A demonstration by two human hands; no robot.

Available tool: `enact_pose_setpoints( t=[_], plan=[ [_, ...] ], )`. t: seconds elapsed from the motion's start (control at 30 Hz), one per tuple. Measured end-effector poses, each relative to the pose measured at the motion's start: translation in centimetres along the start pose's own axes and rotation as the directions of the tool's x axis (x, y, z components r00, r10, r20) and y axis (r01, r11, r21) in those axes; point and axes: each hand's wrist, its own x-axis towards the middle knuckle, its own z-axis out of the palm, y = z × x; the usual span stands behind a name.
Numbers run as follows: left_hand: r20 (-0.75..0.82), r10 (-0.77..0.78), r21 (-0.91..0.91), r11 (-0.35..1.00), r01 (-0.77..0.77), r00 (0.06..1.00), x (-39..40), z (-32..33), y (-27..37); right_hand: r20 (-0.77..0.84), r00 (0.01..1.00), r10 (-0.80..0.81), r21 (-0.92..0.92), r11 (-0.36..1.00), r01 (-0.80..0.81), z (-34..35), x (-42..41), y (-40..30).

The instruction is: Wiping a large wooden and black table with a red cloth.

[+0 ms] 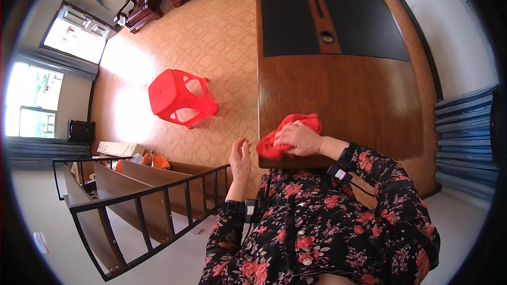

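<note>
A red cloth [311, 120] lies bunched at the near left corner of a brown wooden table [336, 91]. My right hand [298, 138] presses down on it, fingers curled into the fabric, and part of the cloth reaches the table's left edge. My left hand [241, 160] is raised beside that edge, left of the cloth, with nothing in it and its thumb apart from the fingers. Both wrists bear black straps with small devices. Black panels [291, 12] with a brown strip and round holes between them cover the table's far part.
A red plastic stool [164, 93] stands on the patterned floor to the left. Nearer, a black metal-framed shelf unit [138, 202] holds bags and a long box [119, 149]. Dark wooden chairs [140, 0] stand at the far left; blue curtains [467, 142] hang at the right.
</note>
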Motion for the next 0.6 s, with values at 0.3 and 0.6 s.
enact_pose_setpoints(
  t=[0.3,0.6],
  plan=[
    [0.208,-0.028,-0.663,0.731,0.162,0.978,0.1,6.2,6.7,-0.206,0.951,0.232,0.426,0.896,-0.126,-3.5,2.2,-3.1],
    [0.207,0.148,0.431,0.874,-0.226,0.967,-0.9,2.1,9.6,-0.217,0.836,0.504,0.249,0.857,-0.452,-5.9,-8.3,0.6]
  ],
)
